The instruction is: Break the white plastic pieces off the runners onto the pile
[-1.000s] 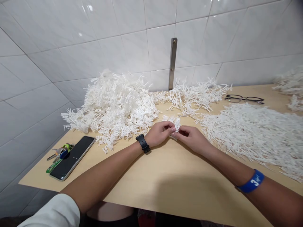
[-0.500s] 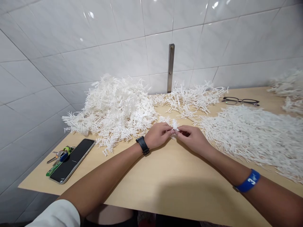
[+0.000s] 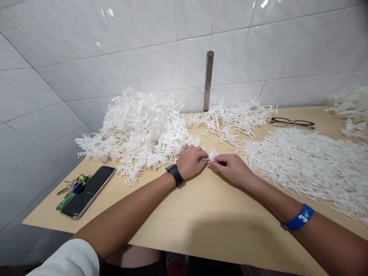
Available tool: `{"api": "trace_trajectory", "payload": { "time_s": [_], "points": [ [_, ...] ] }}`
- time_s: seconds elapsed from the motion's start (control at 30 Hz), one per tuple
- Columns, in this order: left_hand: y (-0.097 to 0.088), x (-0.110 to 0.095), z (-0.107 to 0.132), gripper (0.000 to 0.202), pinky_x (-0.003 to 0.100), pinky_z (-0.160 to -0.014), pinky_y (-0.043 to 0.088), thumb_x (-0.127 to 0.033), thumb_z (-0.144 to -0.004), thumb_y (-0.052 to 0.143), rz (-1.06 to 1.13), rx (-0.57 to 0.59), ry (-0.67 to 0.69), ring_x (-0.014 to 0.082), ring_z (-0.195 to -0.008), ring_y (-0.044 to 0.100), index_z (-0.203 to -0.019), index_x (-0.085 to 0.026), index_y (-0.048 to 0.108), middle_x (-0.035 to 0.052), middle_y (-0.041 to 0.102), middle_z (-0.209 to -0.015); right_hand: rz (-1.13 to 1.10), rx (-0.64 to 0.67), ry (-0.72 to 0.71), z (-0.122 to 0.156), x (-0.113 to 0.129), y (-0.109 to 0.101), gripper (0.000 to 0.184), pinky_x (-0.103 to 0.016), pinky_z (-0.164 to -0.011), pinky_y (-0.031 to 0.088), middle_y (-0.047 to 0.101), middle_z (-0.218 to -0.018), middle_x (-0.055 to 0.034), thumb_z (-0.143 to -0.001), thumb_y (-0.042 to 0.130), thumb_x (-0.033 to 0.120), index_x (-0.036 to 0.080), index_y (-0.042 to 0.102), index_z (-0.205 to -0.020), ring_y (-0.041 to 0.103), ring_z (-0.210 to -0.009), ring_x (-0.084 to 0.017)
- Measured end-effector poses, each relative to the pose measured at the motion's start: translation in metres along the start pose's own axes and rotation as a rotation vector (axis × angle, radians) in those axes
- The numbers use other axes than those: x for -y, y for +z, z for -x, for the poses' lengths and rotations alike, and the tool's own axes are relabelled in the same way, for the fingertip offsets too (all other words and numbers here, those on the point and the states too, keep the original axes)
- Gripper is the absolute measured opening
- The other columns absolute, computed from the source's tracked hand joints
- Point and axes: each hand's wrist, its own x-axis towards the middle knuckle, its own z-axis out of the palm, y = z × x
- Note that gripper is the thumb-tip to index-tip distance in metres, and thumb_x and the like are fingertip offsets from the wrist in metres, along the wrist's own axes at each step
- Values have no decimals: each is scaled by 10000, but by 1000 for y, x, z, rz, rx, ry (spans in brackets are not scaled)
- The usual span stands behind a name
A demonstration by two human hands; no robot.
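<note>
My left hand [image 3: 189, 161], with a black watch on the wrist, is closed in a pinch on a thin white strand [image 3: 204, 158]. Facing it, my right hand [image 3: 231, 168] pinches a small tuft of white branching strands [image 3: 213, 154]. The fingertips of both hands almost meet above the tabletop, and fingers cover part of the pieces. Just behind my left hand rises a tall heap of white branching strands [image 3: 143, 130]. To the right of my right hand spreads a wide, flatter pile of white strands [image 3: 304, 165].
A smaller scatter of white strands [image 3: 235, 117] lies along the tiled wall, below a metal bracket [image 3: 208, 80]. Eyeglasses [image 3: 292, 122] rest at the back right. A phone [image 3: 88, 193] and keys [image 3: 74, 186] lie on the left of the wooden table [image 3: 178, 218].
My left hand has turned a little, its fingers now curled further over, and a thin strand shows between the hands. My right hand has shifted slightly left, its fingers closer together.
</note>
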Motion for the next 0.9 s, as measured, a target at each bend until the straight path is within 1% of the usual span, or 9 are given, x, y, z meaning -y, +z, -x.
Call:
{"api": "trace_trajectory", "payload": {
  "time_s": [0.1,0.17,0.33,0.47,0.53,0.6,0.7,0.8,0.9],
  "points": [
    [-3,0,0,284,407,-950,324,-336,-888,541,80,49,31,208,-864,570,-679,-192,667,28,698,-815,14,28,1,-1,0,-2,458,-285,-547,288,472,-560,10,-903,485,495,198,490,-555,413,-566,-144],
    [-6,1,0,352,370,-927,339,-365,-910,504,155,90,49,189,-830,566,-643,-183,642,19,677,-757,-7,45,0,0,0,-3,456,-281,-555,292,483,-566,11,-910,473,503,199,509,-570,422,-573,-147],
    [-10,2,-1,338,300,-814,375,-374,-940,432,314,133,58,159,-767,549,-756,-178,636,7,632,-738,-54,1,-27,2,1,-1,387,-266,-570,308,472,-575,26,-899,490,468,204,498,-617,427,-592,-145],
    [-8,-1,0,419,308,-797,353,-532,-877,541,240,112,40,154,-714,497,-658,-175,524,-16,542,-654,22,33,-94,4,2,2,319,-276,-579,319,566,-624,1,-904,475,367,204,514,-633,479,-607,-157],
    [-6,-2,0,481,309,-803,342,-569,-875,536,212,113,40,153,-709,482,-610,-173,471,-21,501,-617,37,62,-113,5,3,2,289,-285,-596,330,623,-674,-18,-906,464,325,203,554,-660,517,-635,-170],
    [-5,-2,0,503,304,-795,343,-547,-930,456,231,135,41,149,-695,480,-595,-172,465,-20,488,-594,32,90,-104,6,5,2,279,-293,-609,339,659,-713,-29,-912,453,317,203,604,-706,543,-657,-181],
    [-3,-2,0,475,304,-791,353,-470,-984,366,251,157,64,152,-698,492,-637,-177,505,-9,525,-621,29,109,-82,5,6,1,313,-296,-590,328,642,-669,-21,-915,467,372,202,646,-723,519,-623,-178],
    [0,-1,1,388,321,-828,370,-393,-992,357,229,137,85,171,-759,516,-722,-181,539,18,589,-723,-6,116,-95,4,7,0,339,-293,-587,327,619,-654,-9,-920,464,399,198,679,-751,496,-612,-168],
    [1,-1,2,336,331,-830,386,-350,-986,359,243,127,86,179,-774,515,-759,-180,540,37,604,-774,-48,124,-88,4,7,-1,360,-290,-600,338,607,-662,-2,-925,456,419,195,697,-779,493,-631,-164]
  ]
}}
